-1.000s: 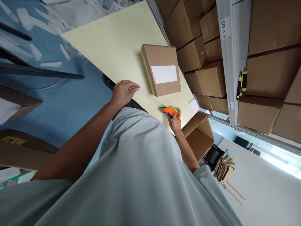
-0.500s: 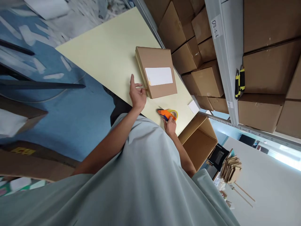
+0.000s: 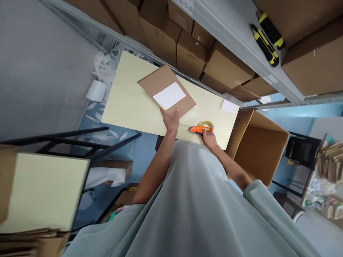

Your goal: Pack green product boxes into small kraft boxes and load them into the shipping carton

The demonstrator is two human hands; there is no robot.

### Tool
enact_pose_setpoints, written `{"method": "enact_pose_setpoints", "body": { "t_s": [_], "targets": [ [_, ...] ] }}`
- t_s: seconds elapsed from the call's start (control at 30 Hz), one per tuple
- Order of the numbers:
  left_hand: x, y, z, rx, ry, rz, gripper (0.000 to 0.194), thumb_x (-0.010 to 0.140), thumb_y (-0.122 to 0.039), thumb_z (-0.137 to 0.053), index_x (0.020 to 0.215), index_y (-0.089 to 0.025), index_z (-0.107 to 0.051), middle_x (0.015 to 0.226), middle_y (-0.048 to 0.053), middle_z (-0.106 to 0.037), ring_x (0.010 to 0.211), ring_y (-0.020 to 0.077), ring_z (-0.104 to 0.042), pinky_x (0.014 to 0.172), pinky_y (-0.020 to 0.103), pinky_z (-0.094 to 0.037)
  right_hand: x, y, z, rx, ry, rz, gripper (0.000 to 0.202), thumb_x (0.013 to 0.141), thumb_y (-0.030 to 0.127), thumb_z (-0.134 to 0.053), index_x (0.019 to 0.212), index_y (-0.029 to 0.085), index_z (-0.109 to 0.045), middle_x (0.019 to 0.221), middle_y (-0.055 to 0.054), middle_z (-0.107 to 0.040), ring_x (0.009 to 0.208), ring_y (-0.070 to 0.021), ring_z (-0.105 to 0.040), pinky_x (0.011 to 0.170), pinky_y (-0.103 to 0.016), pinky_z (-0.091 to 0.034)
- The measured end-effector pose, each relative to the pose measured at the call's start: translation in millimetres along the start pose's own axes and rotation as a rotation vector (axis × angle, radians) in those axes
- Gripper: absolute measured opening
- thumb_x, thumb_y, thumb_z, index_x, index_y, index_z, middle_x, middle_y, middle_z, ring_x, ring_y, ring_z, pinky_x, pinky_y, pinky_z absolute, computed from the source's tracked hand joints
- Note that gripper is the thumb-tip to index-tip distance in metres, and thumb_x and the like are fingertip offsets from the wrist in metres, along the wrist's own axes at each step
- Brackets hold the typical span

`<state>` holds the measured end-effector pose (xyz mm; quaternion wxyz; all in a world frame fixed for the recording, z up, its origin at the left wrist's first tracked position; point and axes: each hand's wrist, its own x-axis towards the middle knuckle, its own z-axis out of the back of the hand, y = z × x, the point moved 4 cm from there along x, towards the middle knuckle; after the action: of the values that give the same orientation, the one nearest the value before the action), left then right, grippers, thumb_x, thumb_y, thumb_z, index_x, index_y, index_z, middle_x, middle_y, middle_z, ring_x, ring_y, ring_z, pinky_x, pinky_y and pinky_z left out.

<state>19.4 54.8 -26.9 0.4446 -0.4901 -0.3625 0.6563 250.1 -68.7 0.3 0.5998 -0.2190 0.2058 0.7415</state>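
A flat cardboard box with a white label is over the cream table. My left hand grips the box at its near edge, thumb on the upper face and the other fingers partly hidden at the side. To the right, my right hand is closed on an orange tape dispenser with a blue part below. A yellow-rimmed roll of tape shows just behind the orange body. The dispenser is low over the table's near edge; whether it touches the surface I cannot tell.
A white paper slip lies at the right of the table. An open carton stands beyond the right end. Shelves of boxes line the far side, with two utility knives on a ledge. A second table stands lower left.
My left hand has gone from open beside the box to gripping it, and the box has turned on the table. The head view has swung round. My right hand keeps the tape dispenser.
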Motion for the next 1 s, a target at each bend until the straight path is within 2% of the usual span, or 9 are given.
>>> {"method": "enact_pose_setpoints", "body": {
  "t_s": [0.1, 0.2, 0.3, 0.4, 0.53, 0.6, 0.7, 0.87, 1.0],
  "targets": [
    [14, 7, 23.8, 0.014, -0.041, 0.061, 0.095, 0.099, -0.057, -0.079, 0.174, -0.021, -0.034, 0.172, 0.022, -0.055, 0.161, 0.0299, -0.055, 0.135, 0.051, -0.046, 4, 23, -2, 0.051, 0.003, 0.121, 0.032, 0.120, 0.028, -0.049, 0.136, 0.006, -0.063, 0.118, -0.025, -0.080, 0.111, -0.0332, -0.075, 0.109, -0.046, -0.056],
    [28, 13, 45.7, 0.020, 0.046, 0.113, 0.090, 0.095, -0.058, -0.083, 0.167, -0.022, -0.043, 0.163, 0.021, -0.063, 0.148, 0.0297, -0.067, 0.128, 0.051, -0.055, 14, 48, 0, 0.102, -0.002, 0.185, 0.035, 0.119, 0.028, -0.048, 0.141, 0.004, -0.063, 0.120, -0.025, -0.081, 0.109, -0.0331, -0.076, 0.109, -0.045, -0.056],
    [34, 15, 59.2, 0.070, 0.086, 0.142, 0.085, 0.093, -0.059, -0.084, 0.161, -0.023, -0.048, 0.157, 0.020, -0.068, 0.142, 0.0289, -0.070, 0.126, 0.052, -0.057, 13, 51, 5, 0.136, -0.007, 0.176, 0.036, 0.118, 0.020, -0.045, 0.144, 0.001, -0.062, 0.119, -0.026, -0.081, 0.109, -0.0333, -0.077, 0.109, -0.045, -0.054],
    [32, 15, 62.9, 0.120, 0.098, 0.157, 0.085, 0.094, -0.060, -0.082, 0.161, -0.022, -0.047, 0.158, 0.022, -0.066, 0.142, 0.0285, -0.071, 0.125, 0.051, -0.058, -9, 17, 5, 0.152, 0.021, 0.147, 0.037, 0.116, 0.014, -0.042, 0.145, 0.000, -0.061, 0.118, -0.027, -0.081, 0.111, -0.0340, -0.077, 0.110, -0.045, -0.052],
    [29, 15, 62.5, 0.192, 0.156, 0.148, 0.086, 0.097, -0.065, -0.077, 0.163, -0.022, -0.044, 0.162, 0.022, -0.064, 0.145, 0.0277, -0.069, 0.124, 0.050, -0.059, -45, -68, -1, 0.113, 0.037, -0.024, 0.039, 0.118, 0.030, -0.049, 0.139, -0.001, -0.061, 0.113, -0.030, -0.080, 0.110, -0.0395, -0.076, 0.099, -0.046, -0.054],
    [31, 13, 63.6, 0.209, 0.190, 0.136, 0.089, 0.095, -0.068, -0.078, 0.163, -0.022, -0.044, 0.161, 0.022, -0.064, 0.146, 0.0278, -0.068, 0.125, 0.050, -0.058, -44, -104, 4, 0.088, -0.034, -0.095, 0.045, 0.121, 0.035, -0.043, 0.136, -0.003, -0.061, 0.107, -0.032, -0.080, 0.106, -0.0395, -0.077, 0.097, -0.048, -0.055],
    [36, 9, 69.4, 0.183, 0.235, 0.136, 0.094, 0.087, -0.068, -0.086, 0.159, -0.021, -0.048, 0.160, 0.023, -0.064, 0.147, 0.0292, -0.068, 0.127, 0.051, -0.055, -11, -126, 20, 0.082, -0.213, -0.062, 0.048, 0.122, 0.033, -0.034, 0.136, -0.006, -0.060, 0.109, -0.032, -0.080, 0.102, -0.0367, -0.076, 0.100, -0.052, -0.055],
    [46, -3, 88.4, 0.185, 0.374, 0.163, 0.097, 0.070, -0.061, -0.098, 0.148, -0.019, -0.058, 0.157, 0.024, -0.067, 0.146, 0.0343, -0.068, 0.128, 0.056, -0.054, 54, -105, 41, 0.065, -0.298, 0.009, 0.043, 0.119, 0.020, -0.030, 0.142, -0.008, -0.055, 0.117, -0.030, -0.080, 0.107, -0.0354, -0.076, 0.105, -0.054, -0.056],
    [71, -18, 108.0, 0.245, 0.556, 0.161, 0.103, 0.059, -0.056, -0.102, 0.146, -0.020, -0.062, 0.156, 0.024, -0.069, 0.148, 0.0394, -0.066, 0.127, 0.062, -0.052, 59, -71, 45, 0.097, -0.279, 0.101, 0.045, 0.110, 0.002, -0.029, 0.147, -0.007, -0.054, 0.119, -0.027, -0.081, 0.110, -0.0335, -0.077, 0.111, -0.054, -0.052]
  ]
}}
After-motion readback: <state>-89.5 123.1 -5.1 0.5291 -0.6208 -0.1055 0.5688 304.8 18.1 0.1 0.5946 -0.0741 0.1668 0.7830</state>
